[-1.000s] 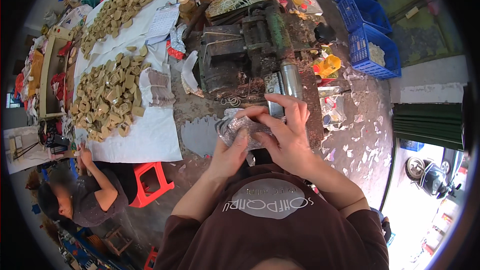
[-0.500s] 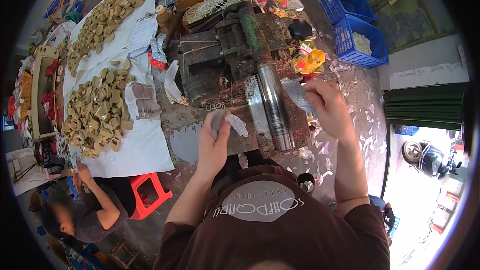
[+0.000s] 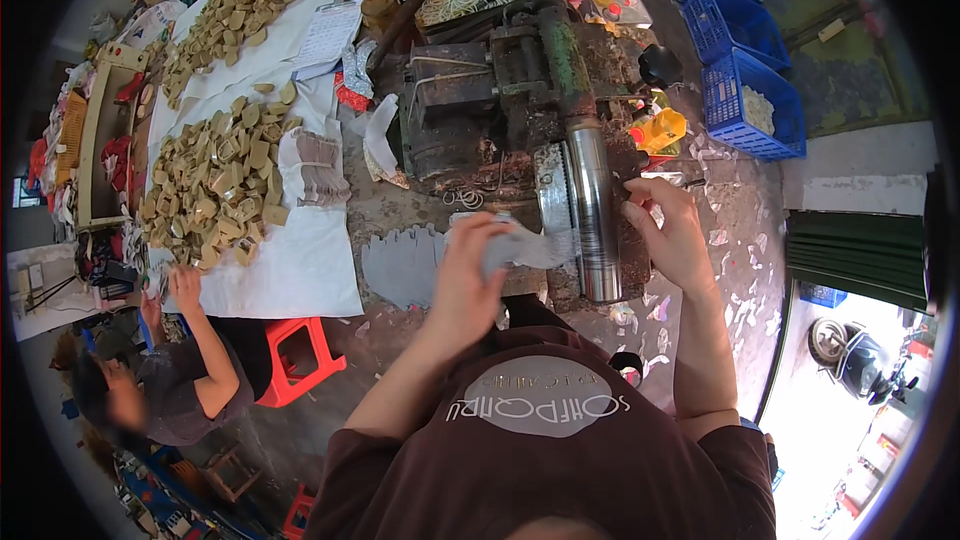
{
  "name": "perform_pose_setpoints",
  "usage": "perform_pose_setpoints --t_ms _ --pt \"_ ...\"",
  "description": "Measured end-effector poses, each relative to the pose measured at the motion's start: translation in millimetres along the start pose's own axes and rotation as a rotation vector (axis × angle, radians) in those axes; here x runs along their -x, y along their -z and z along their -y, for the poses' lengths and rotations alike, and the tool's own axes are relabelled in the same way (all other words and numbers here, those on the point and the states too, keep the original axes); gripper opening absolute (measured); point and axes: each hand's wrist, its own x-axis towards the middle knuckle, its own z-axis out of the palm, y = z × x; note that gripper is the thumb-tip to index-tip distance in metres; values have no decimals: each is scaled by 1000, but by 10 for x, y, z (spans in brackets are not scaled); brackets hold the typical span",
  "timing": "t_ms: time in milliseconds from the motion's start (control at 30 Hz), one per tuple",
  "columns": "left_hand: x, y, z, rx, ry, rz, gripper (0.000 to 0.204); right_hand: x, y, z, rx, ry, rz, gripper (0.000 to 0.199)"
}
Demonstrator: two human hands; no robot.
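Note:
My left hand [image 3: 468,275], partly smeared by motion, is closed on grey pieces of sheet material just left of the roller. A pale glittery strip [image 3: 545,248] reaches from it toward the shiny metal roller [image 3: 594,210] of an old, worn machine [image 3: 450,110]. To the roller's right is my right hand [image 3: 672,235], thumb and forefinger apart, with nothing visible between them. A fan of grey cut pieces [image 3: 402,265] lies on the bench left of my left hand. Small wire-like rings [image 3: 463,198] lie behind it.
Heaps of tan blocks [image 3: 215,180] cover a white-sheeted table [image 3: 325,280] at left, where another person [image 3: 190,370] works beside a red stool [image 3: 300,360]. Blue crates [image 3: 750,105] stand at far right. Scraps litter the floor [image 3: 735,270]. A yellow container [image 3: 660,130] sits behind the roller.
The view has shifted, so the machine appears farther right. My left hand has moved right toward the roller. The glittery strip in my right hand is no longer there; a strip now extends from my left.

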Motion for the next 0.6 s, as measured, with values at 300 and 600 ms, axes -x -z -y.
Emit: perform_pose_setpoints --t_ms 300,600 --pt "606 290 1058 -681 29 155 39 14 -25 32 -69 -30 -52 20" --pt "405 374 657 -265 170 232 34 69 -13 217 -99 -21 -89 21"
